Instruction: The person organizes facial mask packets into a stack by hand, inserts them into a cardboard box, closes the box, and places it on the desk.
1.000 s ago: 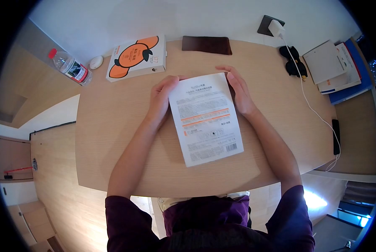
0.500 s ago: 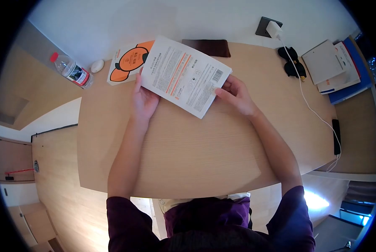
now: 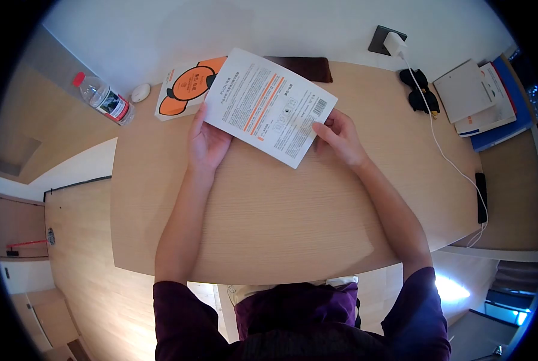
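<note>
A white box (image 3: pixel 269 108) printed with small text, orange lines and a barcode is held tilted above the wooden desk (image 3: pixel 281 228). At its left corner is my left hand (image 3: pixel 209 141), with the thumb along the edge and the other fingers partly hidden beneath. My right hand (image 3: pixel 340 137) grips the right corner near the barcode, thumb on top and fingers under. Behind the held box, partly covered by it, lies a white box with orange fruit pictures (image 3: pixel 191 84). A dark brown pouch (image 3: pixel 311 68) is also partly covered.
A red-capped bottle (image 3: pixel 110 103) and a white round object (image 3: pixel 140 92) are at the back left. Sunglasses (image 3: pixel 422 96), a white cable (image 3: pixel 440 144), stacked books (image 3: pixel 485 99) and a black bar (image 3: pixel 480 197) are at the right. A charger (image 3: pixel 395 44) sits in the wall socket.
The held box has turned from nearly upright to a slant and moved up and left, now overlapping the orange-printed box. Both hands have shifted their hold to its left and right corners.
</note>
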Available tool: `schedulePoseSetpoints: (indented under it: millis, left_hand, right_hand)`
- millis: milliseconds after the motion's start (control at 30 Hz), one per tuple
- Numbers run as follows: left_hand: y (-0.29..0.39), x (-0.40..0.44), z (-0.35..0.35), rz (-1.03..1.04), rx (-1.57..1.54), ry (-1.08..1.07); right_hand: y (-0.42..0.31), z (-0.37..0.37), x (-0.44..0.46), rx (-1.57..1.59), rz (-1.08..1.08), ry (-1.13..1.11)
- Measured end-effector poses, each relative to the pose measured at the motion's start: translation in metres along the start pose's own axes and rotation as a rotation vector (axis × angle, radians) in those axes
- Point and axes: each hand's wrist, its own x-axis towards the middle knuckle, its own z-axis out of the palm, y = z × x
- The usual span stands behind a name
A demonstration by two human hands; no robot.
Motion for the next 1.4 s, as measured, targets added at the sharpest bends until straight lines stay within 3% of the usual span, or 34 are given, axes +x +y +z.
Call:
schedulePoseSetpoints:
  millis: [367, 767, 967, 1167, 1400]
  left_hand:
    - [-0.003, 0.0, 0.0, 0.006, 0.096, 0.033]
    - [0.0, 0.002, -0.004, 0.009, -0.01, 0.025]
    - [-0.004, -0.003, 0.017, 0.048, 0.028, 0.121]
    - [-0.001, 0.003, -0.011, -0.007, -0.034, -0.119]
    - [-0.002, 0.002, -0.006, -0.023, -0.077, -0.049]
  right_hand:
    - [0.0, 0.006, -0.003, -0.01, -0.027, 0.067]
    - [-0.001, 0.009, -0.003, 0.011, -0.052, 0.059]
    - [0.0, 0.009, -0.003, -0.012, -0.028, 0.049]
    - [-0.002, 0.007, -0.002, 0.018, 0.018, 0.019]
    - [-0.004, 0.01, -0.002, 0.018, -0.014, 0.021]
